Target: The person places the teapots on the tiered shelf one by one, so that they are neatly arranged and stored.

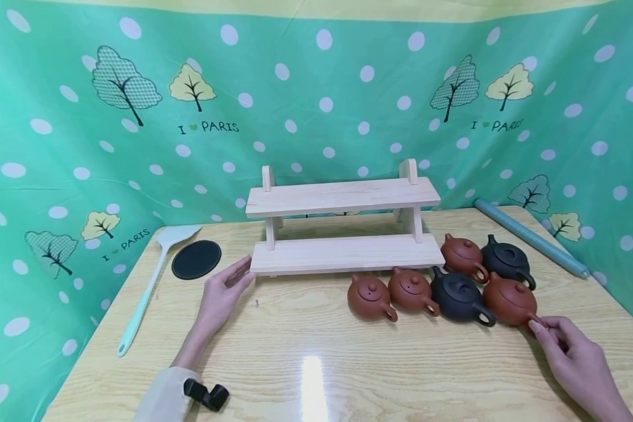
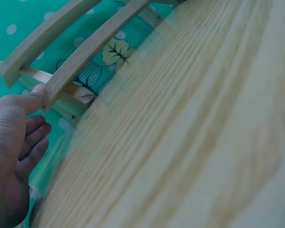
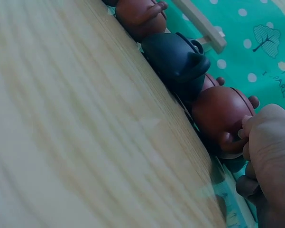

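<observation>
A two-tier wooden display rack [image 1: 343, 255] stands near the back of the table. At its lower left end my left hand [image 1: 223, 294] grips the board's corner, with the thumb [image 2: 34, 97] against the board end. On the right, my right hand [image 1: 575, 354] pinches the handle of a reddish-brown teapot [image 1: 510, 299], which appears to stand on the table. Beside it in the front row are a black teapot [image 1: 458, 296] and two brown teapots, one [image 1: 412, 290] next to the other [image 1: 368, 298]. Behind sit another brown teapot [image 1: 461, 255] and a black teapot [image 1: 505, 259].
A pale turquoise spatula [image 1: 150, 287] and a round black coaster [image 1: 196, 259] lie on the left of the table. A turquoise roll [image 1: 533, 237] lies along the right back edge. Green patterned cloth [image 1: 322, 88] hangs behind and at the sides.
</observation>
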{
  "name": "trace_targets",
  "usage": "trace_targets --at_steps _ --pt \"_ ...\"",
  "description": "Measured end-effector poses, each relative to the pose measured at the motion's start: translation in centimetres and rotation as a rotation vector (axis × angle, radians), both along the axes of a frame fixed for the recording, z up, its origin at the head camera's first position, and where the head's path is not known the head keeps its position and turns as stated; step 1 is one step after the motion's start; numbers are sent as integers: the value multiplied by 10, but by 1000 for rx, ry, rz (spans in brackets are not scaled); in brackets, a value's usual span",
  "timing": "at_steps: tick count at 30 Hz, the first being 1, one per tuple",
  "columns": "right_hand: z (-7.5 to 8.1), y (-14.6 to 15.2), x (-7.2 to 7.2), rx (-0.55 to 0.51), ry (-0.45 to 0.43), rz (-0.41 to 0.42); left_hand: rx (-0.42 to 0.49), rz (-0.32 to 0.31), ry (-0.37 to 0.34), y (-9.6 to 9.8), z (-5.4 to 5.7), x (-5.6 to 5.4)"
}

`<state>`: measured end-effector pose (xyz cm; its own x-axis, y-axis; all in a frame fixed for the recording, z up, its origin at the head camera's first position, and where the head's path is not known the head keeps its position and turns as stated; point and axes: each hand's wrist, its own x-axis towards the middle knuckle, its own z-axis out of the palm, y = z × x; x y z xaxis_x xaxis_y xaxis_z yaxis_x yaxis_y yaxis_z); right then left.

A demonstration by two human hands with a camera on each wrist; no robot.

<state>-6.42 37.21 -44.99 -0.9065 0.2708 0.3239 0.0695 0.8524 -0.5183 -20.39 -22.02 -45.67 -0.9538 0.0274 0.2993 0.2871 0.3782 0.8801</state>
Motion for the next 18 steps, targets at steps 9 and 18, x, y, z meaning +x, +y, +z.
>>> trace_targets --at_steps 9,18 --pt "0 0 0 13 29 -14 -16 12 4 2 2 1" --pt "-1 -1 2 29 78 -26 -3 6 3 3 1 0"
